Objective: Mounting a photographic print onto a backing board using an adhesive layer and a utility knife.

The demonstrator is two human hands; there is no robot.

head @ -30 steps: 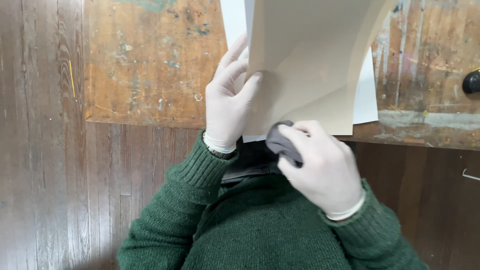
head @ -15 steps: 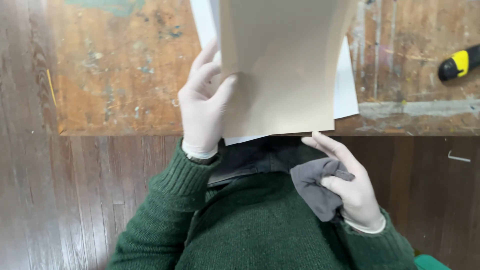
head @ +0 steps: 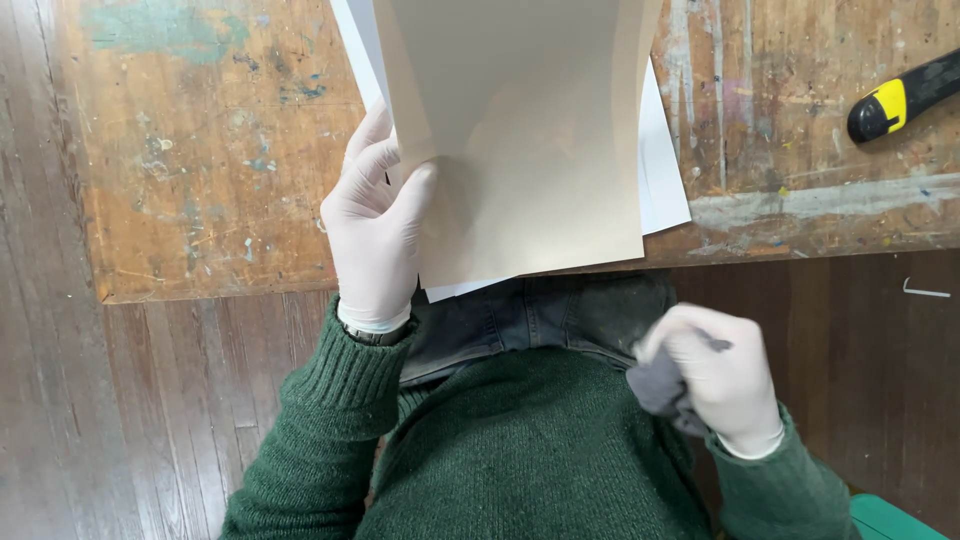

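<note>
at table edge, left hand (head: 375,235) pinches beige sheet (head: 520,140) upright for inspection; right hand (head: 715,375) bunches grey cloth (head: 655,385) clear.

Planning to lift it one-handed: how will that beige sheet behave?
The beige sheet probably flexes: its side edges curve while the left hand pinches one lower corner. It looks thin, so likely light. The glove may grip it well enough.

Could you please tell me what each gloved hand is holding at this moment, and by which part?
The left hand grips the beige sheet by its lower left edge. The right hand clutches a bunched grey cloth.
</note>
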